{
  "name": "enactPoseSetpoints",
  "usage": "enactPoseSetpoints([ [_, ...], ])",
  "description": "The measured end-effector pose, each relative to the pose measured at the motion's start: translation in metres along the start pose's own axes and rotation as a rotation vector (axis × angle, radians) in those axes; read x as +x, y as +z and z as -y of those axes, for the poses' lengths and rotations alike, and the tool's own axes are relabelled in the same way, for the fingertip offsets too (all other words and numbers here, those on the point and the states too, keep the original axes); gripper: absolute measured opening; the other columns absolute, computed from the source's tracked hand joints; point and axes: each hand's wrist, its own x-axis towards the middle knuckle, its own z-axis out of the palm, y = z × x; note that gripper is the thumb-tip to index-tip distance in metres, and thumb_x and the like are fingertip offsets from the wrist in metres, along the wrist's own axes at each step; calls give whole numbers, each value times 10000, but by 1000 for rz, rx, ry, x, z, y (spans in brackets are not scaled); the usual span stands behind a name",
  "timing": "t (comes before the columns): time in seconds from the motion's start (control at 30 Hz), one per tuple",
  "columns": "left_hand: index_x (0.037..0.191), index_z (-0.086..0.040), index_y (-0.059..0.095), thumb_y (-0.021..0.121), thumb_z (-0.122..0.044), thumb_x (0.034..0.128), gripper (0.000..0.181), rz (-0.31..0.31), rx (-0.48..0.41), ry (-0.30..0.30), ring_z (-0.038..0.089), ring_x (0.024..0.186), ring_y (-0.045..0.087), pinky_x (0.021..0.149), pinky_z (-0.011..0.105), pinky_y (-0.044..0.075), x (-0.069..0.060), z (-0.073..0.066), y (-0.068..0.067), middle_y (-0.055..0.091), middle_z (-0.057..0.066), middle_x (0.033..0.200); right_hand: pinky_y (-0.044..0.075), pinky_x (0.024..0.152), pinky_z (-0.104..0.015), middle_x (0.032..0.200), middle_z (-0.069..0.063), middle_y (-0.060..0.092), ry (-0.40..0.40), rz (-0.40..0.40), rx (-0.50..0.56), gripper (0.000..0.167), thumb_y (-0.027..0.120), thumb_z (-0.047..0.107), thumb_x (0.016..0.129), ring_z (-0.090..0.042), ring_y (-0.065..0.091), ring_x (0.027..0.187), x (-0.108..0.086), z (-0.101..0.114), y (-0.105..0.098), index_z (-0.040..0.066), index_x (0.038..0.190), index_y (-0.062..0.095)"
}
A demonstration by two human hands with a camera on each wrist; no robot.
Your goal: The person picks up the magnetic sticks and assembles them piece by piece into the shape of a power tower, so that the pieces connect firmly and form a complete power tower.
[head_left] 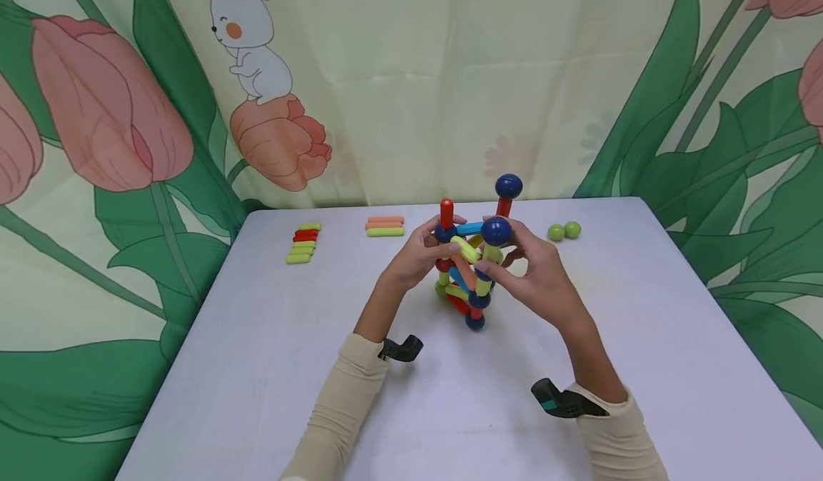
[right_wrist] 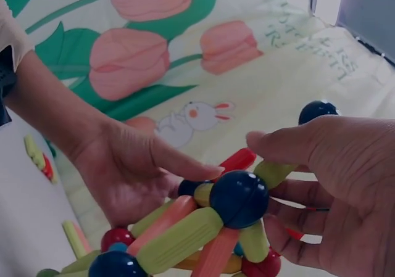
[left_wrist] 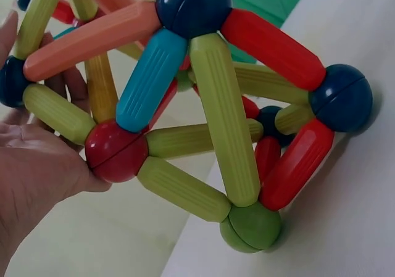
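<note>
A tall magnetic ball-and-stick structure of blue, red and green balls joined by coloured sticks stands on the table between both hands. My left hand grips its left side, near a blue ball with an upright red stick. My right hand holds the right side, thumb and fingers around a yellow-green stick beside a blue ball. In the left wrist view, the left palm lies by a red ball, and a green ball sits low. Some fingertips are hidden behind the structure.
Several yellow-green and red sticks lie in a column at the table's back left. An orange stick and a yellow-green stick lie side by side nearer the middle. Two green balls rest at the back right. A printed curtain hangs behind.
</note>
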Motion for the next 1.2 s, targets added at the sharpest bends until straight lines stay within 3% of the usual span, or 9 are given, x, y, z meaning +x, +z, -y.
enactPoseSetpoints([
  [0.1,1307,-130,538,841,-560,611,873,21,-10,10,174,997,632,1049,459,437,-1,1,-1,581,249,1191,535,730,-212,1125,-116,670,10,22,-39,552,785,150,827,-191,610,1013,-1,-2,2,76,1313,535],
  [0.2,1330,-116,522,837,-522,671,836,35,-2,38,172,1034,628,1079,488,410,-3,2,-3,502,329,1282,547,722,-242,1102,-115,663,-4,16,-63,549,799,132,810,-212,621,1021,-1,-4,4,60,1294,550],
  [0.33,1338,-120,512,745,-234,870,535,28,27,56,171,1076,619,1078,483,422,-6,2,-4,530,277,1292,556,725,-257,1102,-97,652,-30,0,-94,560,807,122,799,-217,631,1026,-2,-4,5,59,1297,558],
  [0.43,1341,-125,509,632,-38,905,462,17,51,56,183,1061,625,1037,452,467,-8,2,-4,586,184,1245,576,732,-291,1108,-86,651,-37,-11,-113,570,814,127,790,-206,632,1018,-2,-5,4,62,1298,562],
  [0.6,1359,-145,501,626,-27,907,484,-13,83,50,205,1021,640,961,401,527,-12,2,-1,646,52,1132,597,747,-396,1135,-101,653,-38,-22,-129,578,817,121,781,-215,625,1032,-3,-8,-2,56,1299,570],
  [0.8,1363,-168,480,648,-84,922,480,-56,132,28,203,1037,633,956,386,534,-20,3,3,634,86,1171,593,761,-443,1125,-103,658,-5,-41,-182,532,807,103,790,-246,638,1040,-5,-17,-13,49,1269,581],
  [0.93,1389,-172,440,648,-64,923,521,-29,186,50,200,1098,624,972,379,525,-27,5,5,591,132,1250,574,787,-257,1078,-105,674,41,-66,-212,452,781,107,822,-255,641,1025,-7,-25,-23,43,1231,599],
  [1.07,1363,-112,422,650,1,904,524,31,243,105,247,1105,639,963,376,531,-34,5,10,577,188,1229,424,778,-44,1056,-113,676,103,-96,-222,352,735,150,874,-261,638,1010,-11,-34,-33,41,1187,616],
  [1.2,1258,-54,473,666,-21,904,405,52,349,147,250,1090,660,945,335,540,-39,5,21,613,181,1201,405,772,-39,1071,-121,685,136,-137,-210,331,694,179,910,-260,644,992,-14,-42,-38,48,1205,623],
])
